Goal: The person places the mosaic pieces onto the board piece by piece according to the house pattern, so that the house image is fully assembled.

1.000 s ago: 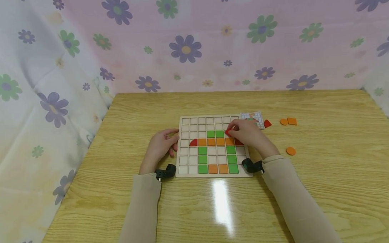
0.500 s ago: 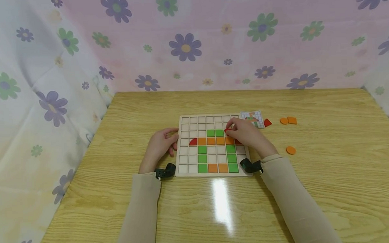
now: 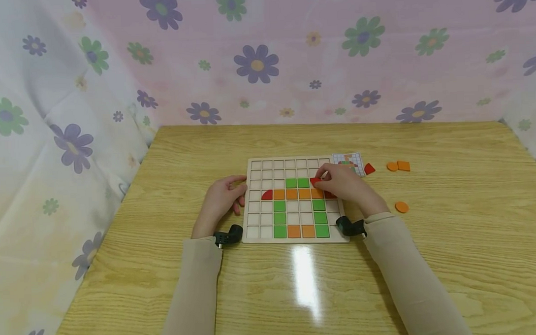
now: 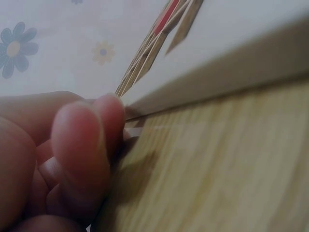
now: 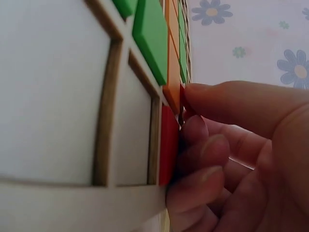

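Observation:
On a wooden grid board (image 3: 267,220) lie green squares (image 3: 291,183), a row of orange squares (image 3: 291,194) and red rounded-corner pieces (image 3: 267,194). My right hand (image 3: 346,184) pinches a red piece (image 3: 314,181) between thumb and fingers, at the cell right of the upper green squares. In the right wrist view its fingers partly hide that piece, and another red piece (image 5: 168,140) sits in the end cell below. My left hand (image 3: 219,201) is at the board's left edge, fingers loosely bent. One fingertip (image 4: 112,108) touches or nearly touches the rim.
A printed pattern card (image 3: 357,160) lies at the board's upper right, partly behind my right hand. Beyond it are a loose red piece (image 3: 369,169), an orange round piece (image 3: 392,166), an orange square (image 3: 403,166) and another orange round piece (image 3: 401,207). A flowered curtain (image 3: 283,98) hangs behind the table.
The red piece in my right fingers tilted up half a second ago, and more of its face shows now. My left hand stays at the board's edge.

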{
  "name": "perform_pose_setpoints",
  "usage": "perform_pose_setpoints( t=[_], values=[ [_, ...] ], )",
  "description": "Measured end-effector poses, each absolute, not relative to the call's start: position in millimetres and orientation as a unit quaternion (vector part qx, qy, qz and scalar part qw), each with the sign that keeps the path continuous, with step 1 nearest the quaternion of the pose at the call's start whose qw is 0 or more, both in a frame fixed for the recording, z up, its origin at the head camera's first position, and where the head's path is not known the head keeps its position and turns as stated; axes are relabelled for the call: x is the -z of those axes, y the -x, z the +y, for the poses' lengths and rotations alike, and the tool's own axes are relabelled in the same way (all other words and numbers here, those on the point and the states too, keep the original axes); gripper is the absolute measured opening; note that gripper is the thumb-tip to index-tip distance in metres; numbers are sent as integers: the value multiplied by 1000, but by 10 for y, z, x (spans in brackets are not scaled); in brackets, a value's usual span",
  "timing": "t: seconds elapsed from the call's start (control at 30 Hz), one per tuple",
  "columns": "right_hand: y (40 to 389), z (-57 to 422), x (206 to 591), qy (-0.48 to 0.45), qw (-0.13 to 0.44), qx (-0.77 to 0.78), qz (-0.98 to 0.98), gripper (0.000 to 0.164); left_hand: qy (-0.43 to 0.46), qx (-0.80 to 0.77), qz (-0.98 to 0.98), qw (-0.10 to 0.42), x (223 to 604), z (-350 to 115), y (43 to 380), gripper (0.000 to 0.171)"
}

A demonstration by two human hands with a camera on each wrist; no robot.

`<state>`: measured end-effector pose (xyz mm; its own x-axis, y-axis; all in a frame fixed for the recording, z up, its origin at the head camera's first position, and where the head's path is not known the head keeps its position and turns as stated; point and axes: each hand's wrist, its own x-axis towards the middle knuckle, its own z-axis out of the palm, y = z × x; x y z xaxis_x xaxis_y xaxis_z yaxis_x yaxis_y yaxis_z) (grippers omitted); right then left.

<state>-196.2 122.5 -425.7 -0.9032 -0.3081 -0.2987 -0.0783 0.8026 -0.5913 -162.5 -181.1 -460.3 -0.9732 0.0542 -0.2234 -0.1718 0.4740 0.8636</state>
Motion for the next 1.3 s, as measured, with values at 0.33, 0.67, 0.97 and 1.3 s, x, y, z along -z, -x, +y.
perform_pose_setpoints(
  t=[0.33, 0.67, 0.97, 1.3],
  values=[
    [1946, 1214, 4238, 110, 182, 263, 941, 20, 34, -512, 851, 112, 4601, -1806, 1623, 32],
    [1940, 1217, 4243, 100, 179, 264, 943, 20, 29, -515, 849, 113, 4608, -1809, 1630, 32],
    [1952, 1250, 4244, 102, 189, 292, 932, 22, 32, -514, 850, 111, 4597, -1803, 1626, 31],
    [1958, 1397, 4185, 123, 189, 354, 908, 27, 35, -515, 849, 116, 4590, -1807, 1621, 31]
  ],
)
